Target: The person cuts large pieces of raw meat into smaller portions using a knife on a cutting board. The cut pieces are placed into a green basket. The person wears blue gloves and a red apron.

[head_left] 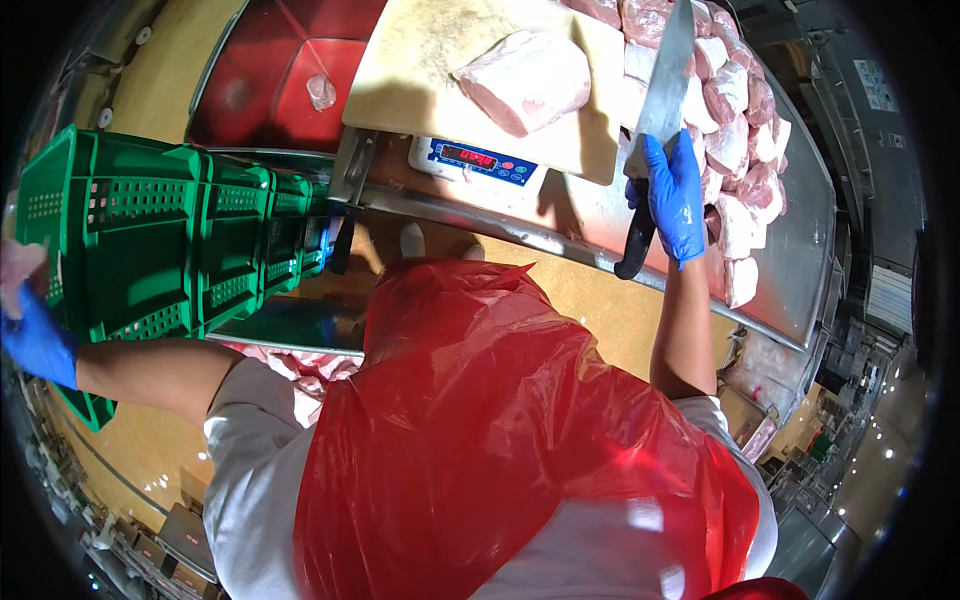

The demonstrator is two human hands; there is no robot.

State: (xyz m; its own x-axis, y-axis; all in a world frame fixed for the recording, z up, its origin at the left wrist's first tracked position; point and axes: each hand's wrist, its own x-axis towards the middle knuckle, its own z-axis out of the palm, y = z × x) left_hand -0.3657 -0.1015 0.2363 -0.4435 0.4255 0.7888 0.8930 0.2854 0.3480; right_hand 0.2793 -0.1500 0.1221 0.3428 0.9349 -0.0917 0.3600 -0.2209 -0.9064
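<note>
Knife (662, 90) gripped blade-up in the gloved right hand (672, 195) beside the meat slab (527, 78) on the board (440, 70), while the left hand (35, 335) clutches a meat piece (15, 268) by the green crates (150, 240).

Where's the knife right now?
In the head view, upper right: the knife is held in the right hand, blade up along the cutting board's right edge, beside the meat pile.

The pale meat piece (18, 268) in the left hand (38, 340) is blurred and cut off by the picture's dark rim.
</note>
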